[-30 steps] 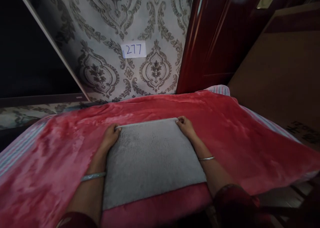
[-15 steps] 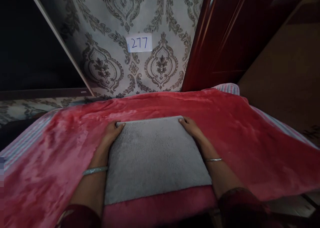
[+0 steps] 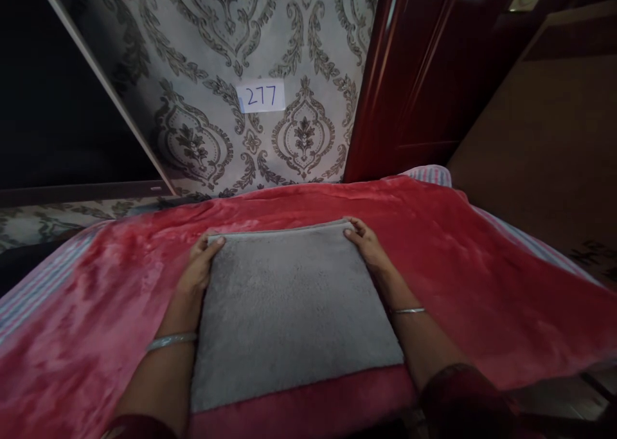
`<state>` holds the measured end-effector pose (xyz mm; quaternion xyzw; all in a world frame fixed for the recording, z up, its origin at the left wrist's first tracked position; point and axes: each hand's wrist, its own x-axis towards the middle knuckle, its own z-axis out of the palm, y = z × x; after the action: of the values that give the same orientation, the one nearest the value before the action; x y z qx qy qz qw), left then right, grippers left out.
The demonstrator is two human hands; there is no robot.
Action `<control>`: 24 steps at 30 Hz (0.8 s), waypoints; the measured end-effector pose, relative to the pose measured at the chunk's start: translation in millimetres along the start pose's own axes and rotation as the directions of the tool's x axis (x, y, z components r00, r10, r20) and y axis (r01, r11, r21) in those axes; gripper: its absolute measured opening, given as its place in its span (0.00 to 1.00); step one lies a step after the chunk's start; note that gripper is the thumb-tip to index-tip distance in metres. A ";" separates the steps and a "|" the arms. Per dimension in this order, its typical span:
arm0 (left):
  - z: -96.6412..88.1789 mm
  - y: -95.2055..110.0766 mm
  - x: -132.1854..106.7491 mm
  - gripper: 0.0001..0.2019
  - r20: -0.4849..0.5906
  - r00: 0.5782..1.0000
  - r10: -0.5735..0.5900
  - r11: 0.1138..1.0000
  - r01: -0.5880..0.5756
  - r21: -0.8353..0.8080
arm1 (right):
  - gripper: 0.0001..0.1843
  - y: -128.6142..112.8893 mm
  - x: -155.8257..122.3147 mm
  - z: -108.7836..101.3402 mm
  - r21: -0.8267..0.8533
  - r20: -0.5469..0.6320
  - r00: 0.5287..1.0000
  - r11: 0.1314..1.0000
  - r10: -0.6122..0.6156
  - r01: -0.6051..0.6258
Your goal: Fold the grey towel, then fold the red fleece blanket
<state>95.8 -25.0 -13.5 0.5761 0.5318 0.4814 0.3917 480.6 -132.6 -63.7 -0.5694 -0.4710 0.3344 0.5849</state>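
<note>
A folded grey towel (image 3: 294,304) lies flat on a red plush blanket (image 3: 457,265) in front of me. My left hand (image 3: 201,265) grips the towel's far left corner, thumb on top of the cloth. At the far right corner, my right hand (image 3: 367,243) pinches the towel's edge with curled fingers. Both forearms run along the towel's two sides, and each wrist wears a thin bangle.
Patterned grey wallpaper (image 3: 250,53) with a white paper label reading 277 (image 3: 260,96) rises behind the bed. A glossy dark red door (image 3: 424,72) stands at the right. A striped sheet (image 3: 38,278) shows under the blanket's edges. Brown cardboard (image 3: 544,150) leans at far right.
Both hands have slid the towel's far edge a little farther away from me, still gripping the corners. The view shifted slightly.
</note>
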 end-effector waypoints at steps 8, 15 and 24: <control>1.8 -13.8 9.3 0.30 0.086 0.996 0.019 0.981 -0.036 0.192 | 0.35 8.6 4.7 1.0 0.014 0.018 0.993 0.993 0.113 -0.113; 2.2 -25.7 19.3 0.20 0.186 0.967 0.174 0.932 -0.223 0.286 | 0.35 8.4 3.6 1.2 0.024 0.034 0.998 0.998 0.057 -0.058; -3.5 0.2 4.4 0.11 0.278 0.891 0.358 0.838 -0.438 0.325 | 0.28 9.8 1.2 1.1 -0.085 -0.009 0.999 0.995 -0.053 0.052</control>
<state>92.2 -20.8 -12.0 0.7857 0.4389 0.3784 0.2166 481.4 -129.8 -73.2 -0.5831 -0.4964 0.2953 0.5713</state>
